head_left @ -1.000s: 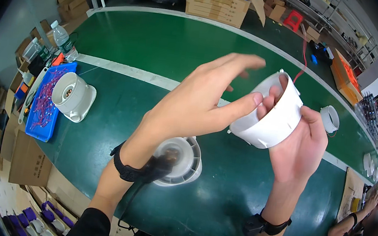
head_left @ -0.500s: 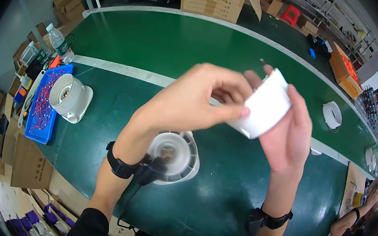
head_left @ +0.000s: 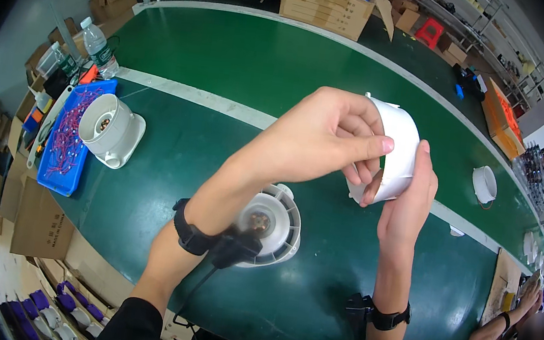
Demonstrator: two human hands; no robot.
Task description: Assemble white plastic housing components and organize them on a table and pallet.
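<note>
Above the bench, both hands hold a short white plastic ring (head_left: 403, 142), its curved outer wall showing and small tabs along its rim. My left hand (head_left: 334, 133) closes on the ring's left edge, thumb outside and fingers reaching into the opening. My right hand (head_left: 410, 204) is wrapped round its right and lower side, with some fingers hidden behind it. Below my left forearm, a round white fan housing (head_left: 288, 230) with ribs and a copper-coloured centre lies on the bench, partly covered by the wrist strap's black module.
Another white housing (head_left: 116, 137) stands at left beside a blue tray (head_left: 56, 182) of red and blue wires. Bottles (head_left: 100, 50) stand behind the tray. A second white ring (head_left: 485, 184) sits on the green belt (head_left: 233, 43) at right. A co-worker's hands (head_left: 528, 293) are at far right.
The ring has been turned in my hands, so its curved side and open end now show. My left fingers have moved further into its opening. The whole view has shifted slightly.
</note>
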